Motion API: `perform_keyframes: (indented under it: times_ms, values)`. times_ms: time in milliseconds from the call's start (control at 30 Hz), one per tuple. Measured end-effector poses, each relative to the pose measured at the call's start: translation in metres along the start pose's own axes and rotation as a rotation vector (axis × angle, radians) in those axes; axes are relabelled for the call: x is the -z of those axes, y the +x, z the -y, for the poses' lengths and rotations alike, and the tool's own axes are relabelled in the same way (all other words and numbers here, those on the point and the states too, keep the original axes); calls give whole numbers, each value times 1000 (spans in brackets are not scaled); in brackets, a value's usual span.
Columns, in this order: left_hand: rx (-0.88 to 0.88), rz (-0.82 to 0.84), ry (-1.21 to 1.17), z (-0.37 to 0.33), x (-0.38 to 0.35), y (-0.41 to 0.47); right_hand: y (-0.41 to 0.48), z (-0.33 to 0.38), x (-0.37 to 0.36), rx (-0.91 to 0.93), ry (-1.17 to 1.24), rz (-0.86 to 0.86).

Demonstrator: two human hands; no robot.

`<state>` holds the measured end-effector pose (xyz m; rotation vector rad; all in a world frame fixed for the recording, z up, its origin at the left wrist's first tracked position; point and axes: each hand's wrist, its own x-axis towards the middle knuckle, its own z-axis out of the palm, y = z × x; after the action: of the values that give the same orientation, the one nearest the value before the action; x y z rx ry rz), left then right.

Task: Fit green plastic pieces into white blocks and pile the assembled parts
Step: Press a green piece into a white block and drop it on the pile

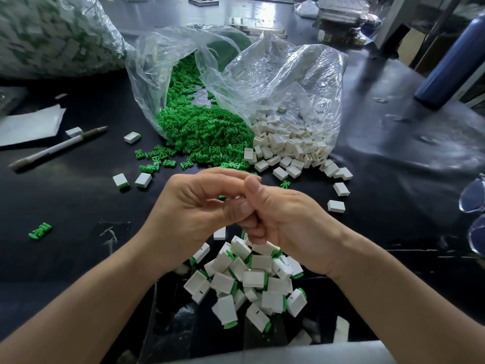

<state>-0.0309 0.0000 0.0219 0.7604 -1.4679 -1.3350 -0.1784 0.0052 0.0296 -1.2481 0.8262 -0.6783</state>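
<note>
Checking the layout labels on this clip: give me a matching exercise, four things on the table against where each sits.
1 pen
2 blue bottle
3 pile of assembled parts
4 loose green pieces

A front edge, nearest the camera
B spilling from a clear bag, centre
C far right
D left, beside a lone white block

Pairs: 1-D, 2-C, 3-A, 4-B

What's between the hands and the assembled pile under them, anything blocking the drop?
Nothing visible. The left hand and right hand meet over the pile of assembled parts, with only open air below them. A bit of green piece shows inside the left hand's grip; whatever else they hold is hidden.
</note>
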Motion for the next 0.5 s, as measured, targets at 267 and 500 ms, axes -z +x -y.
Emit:
perform_keyframes:
  times_ms: [267, 500]
  values:
    - [27, -25, -32, 1, -2, 1, 2, -1, -1, 18, -6, -25]
    - [23, -34, -89, -1, -1, 3, 5, 1, 2, -8, 49, 3]
